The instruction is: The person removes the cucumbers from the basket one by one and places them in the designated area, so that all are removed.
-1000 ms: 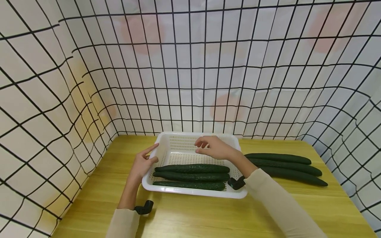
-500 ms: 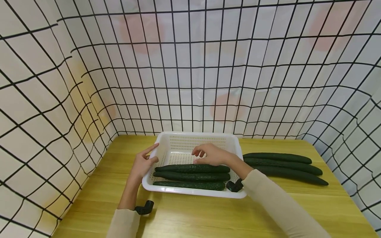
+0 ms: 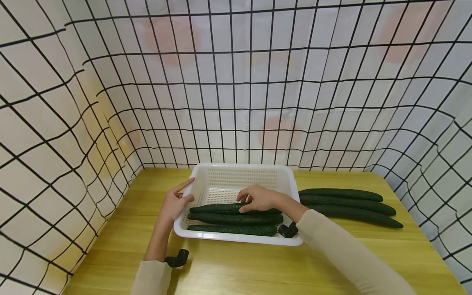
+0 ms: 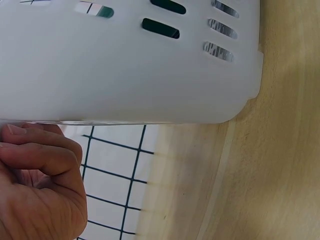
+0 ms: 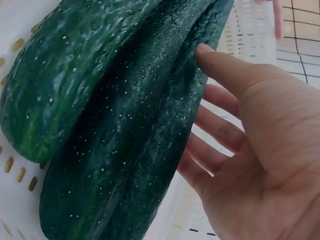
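Observation:
A white plastic basket (image 3: pixel 236 239) holds three dark green cucumbers lying side by side. My left hand (image 3: pixel 174 205) grips its left rim, thumb on top; in the left wrist view the curled fingers (image 4: pixel 45 155) lie against the outer wall. Inside the basket, my right hand (image 3: pixel 260 198) is at the farthest cucumber (image 3: pixel 215 209). Seen from the right wrist, the thumb (image 5: pixel 220 62) presses that cucumber's top while the other fingers curl in at its far side, their tips partly hidden. Nearer me lie the middle cucumber (image 3: pixel 236 218) and the front cucumber (image 3: pixel 234 230).
Right of the basket, three more cucumbers (image 3: pixel 350 207) lie together on the yellow wooden table (image 3: pixel 228 266), their left ends partly behind the basket and right arm. A black wire grid (image 3: pixel 236 108) before white cloth encloses the back and sides.
My right hand has come down and toward me from above the basket's far part onto the farthest cucumber, its thumb now over it. The left hand stays on the rim.

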Tool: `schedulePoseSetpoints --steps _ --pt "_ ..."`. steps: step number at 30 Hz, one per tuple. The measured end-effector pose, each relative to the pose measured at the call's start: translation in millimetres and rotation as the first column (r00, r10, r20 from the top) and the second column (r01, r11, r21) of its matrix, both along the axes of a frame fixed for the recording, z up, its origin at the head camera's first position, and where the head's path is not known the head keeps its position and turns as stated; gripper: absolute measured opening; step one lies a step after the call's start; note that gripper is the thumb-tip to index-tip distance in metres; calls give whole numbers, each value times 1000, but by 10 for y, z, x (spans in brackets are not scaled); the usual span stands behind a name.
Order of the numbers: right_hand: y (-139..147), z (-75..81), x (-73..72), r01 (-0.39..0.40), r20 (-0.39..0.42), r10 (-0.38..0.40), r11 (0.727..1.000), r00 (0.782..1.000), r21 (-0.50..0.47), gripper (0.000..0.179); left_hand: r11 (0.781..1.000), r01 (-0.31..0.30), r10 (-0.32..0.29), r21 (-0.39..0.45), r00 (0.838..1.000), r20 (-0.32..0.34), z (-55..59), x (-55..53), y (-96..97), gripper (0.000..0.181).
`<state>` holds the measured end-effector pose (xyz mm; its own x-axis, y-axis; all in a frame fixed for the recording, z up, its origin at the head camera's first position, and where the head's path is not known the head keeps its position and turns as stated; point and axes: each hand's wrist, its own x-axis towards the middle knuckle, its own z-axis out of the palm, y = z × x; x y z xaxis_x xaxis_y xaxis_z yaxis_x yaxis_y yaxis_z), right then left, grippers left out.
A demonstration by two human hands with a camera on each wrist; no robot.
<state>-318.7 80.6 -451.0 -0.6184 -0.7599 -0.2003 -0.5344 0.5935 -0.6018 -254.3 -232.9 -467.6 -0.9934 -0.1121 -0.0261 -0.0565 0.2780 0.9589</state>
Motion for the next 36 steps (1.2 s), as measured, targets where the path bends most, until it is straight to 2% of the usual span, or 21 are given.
schedulePoseSetpoints --steps 4,8,15,22,28,36 --pt "-5 -35 2 -7 3 7 998 1000 56 46 1000 -1 1 1 1000 -5 -9 -6 -1 63" --pt "-8 -41 11 1 14 -2 998 1000 70 47 1000 -2 2 -4 1000 -1 -5 -12 0 62" --pt "-1 -59 13 29 5 -29 999 1000 27 38 1000 -2 2 -14 1000 5 17 -4 11 62" --pt "2 -41 16 70 17 -69 997 997 -43 39 1000 -3 3 -13 1000 7 -1 -5 1 61" --pt "10 4 -29 84 -65 -90 993 994 -87 40 1000 -13 13 -25 1000 8 21 -22 -17 62" --pt "66 19 -43 131 -172 -155 981 973 -144 43 1000 -4 4 -11 1000 22 23 -12 -25 62"
